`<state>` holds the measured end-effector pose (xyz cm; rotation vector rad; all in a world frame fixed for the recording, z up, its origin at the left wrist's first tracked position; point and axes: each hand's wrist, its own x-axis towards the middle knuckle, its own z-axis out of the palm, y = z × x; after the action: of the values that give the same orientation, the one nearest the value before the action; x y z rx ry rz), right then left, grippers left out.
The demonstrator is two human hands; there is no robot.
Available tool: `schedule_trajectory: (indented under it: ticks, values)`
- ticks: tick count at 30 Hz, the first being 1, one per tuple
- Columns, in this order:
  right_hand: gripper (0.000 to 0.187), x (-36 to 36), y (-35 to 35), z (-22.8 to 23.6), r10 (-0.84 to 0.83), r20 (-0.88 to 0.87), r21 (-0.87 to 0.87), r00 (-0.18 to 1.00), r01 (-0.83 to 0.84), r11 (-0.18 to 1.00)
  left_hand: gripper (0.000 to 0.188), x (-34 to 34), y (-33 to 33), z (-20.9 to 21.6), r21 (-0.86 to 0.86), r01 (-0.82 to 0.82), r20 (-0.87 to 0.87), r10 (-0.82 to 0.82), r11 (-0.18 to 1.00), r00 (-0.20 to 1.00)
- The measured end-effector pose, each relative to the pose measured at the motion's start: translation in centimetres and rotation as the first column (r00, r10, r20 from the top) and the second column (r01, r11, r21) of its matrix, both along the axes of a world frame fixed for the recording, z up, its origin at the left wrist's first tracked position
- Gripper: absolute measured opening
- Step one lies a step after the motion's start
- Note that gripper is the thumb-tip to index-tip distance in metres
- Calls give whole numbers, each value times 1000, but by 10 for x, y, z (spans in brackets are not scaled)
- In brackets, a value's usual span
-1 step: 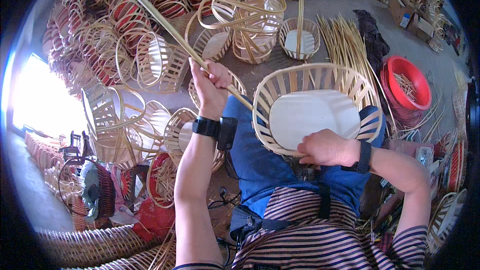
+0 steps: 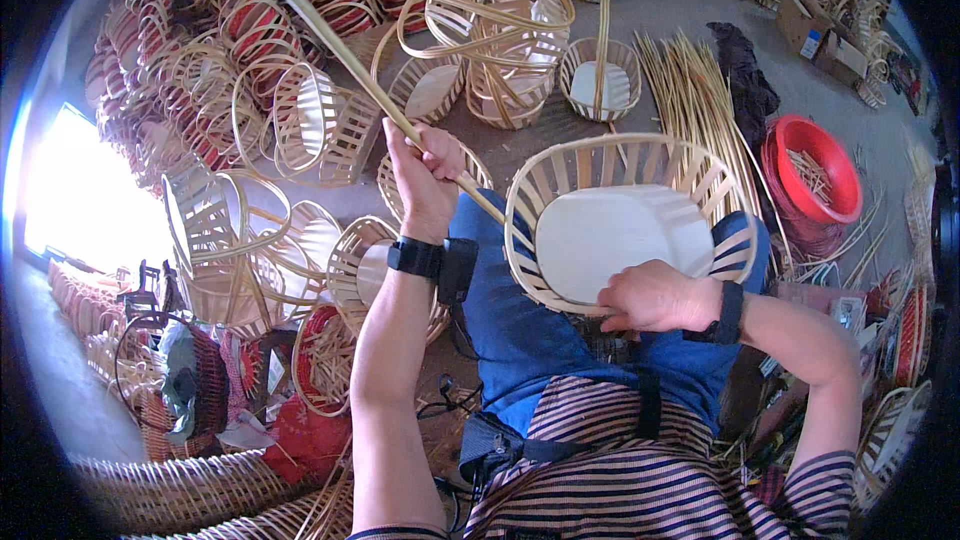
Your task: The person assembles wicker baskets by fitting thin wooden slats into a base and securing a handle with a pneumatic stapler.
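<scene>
Across my thighs rests an oval basket [image 2: 622,235] of pale slats with a smooth white bottom, its hollow facing up. My right hand [image 2: 660,297] is closed on the near rim, thumb outside and curled fingers inside. My left hand [image 2: 428,175] is wrapped round a long pale bamboo strip [image 2: 340,53]. That strip slants from the upper left down to the basket's left side; its lower end is hidden there. Black bands circle both wrists, the left one bearing a small black device [image 2: 457,271].
Unfinished baskets with hoop handles [image 2: 228,260] crowd the left. Beyond my knees are stacked baskets [image 2: 507,50], a single basket [image 2: 600,78] and a bundle of bamboo strips [image 2: 690,105]. A red basin [image 2: 818,168] with short sticks stands at right. Red-and-tan baskets [image 2: 255,30] pile up behind.
The basket has tilted slightly, its far rim sitting a little lower in view. My left hand and the strip have shifted very slightly; my right hand keeps its hold on the rim.
</scene>
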<state>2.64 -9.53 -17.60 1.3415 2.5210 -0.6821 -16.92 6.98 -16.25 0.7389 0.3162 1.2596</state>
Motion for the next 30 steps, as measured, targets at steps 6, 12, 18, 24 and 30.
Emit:
schedule_trajectory:
  ticks: [6, 12, 18, 24, 30]
  values:
    - [36, 22, 28, 48, -155, -16, 269, 988, 153, 951, 52, 6, -5, -9, 118, 92, -85, -82, 989, 993]
    - [33, 34, 46, 118, -94, -200, 675, 975, 206, 709, 54, 21, -10, -6, 145, 155, -52, -149, 977, 987]
    - [48, 3, 67, 174, 39, -90, 931, 995, 70, 357, 57, 14, -14, -6, 207, 213, -193, -173, 955, 966]
    - [44, -10, 99, 228, 318, 105, 992, 942, -75, -103, 56, 37, -30, 29, 93, 21, -276, 5, 995, 961]
    - [32, -50, 88, 256, 61, 332, 943, 941, -332, -8, 59, 8, -13, 28, 260, 517, -242, -464, 815, 852]
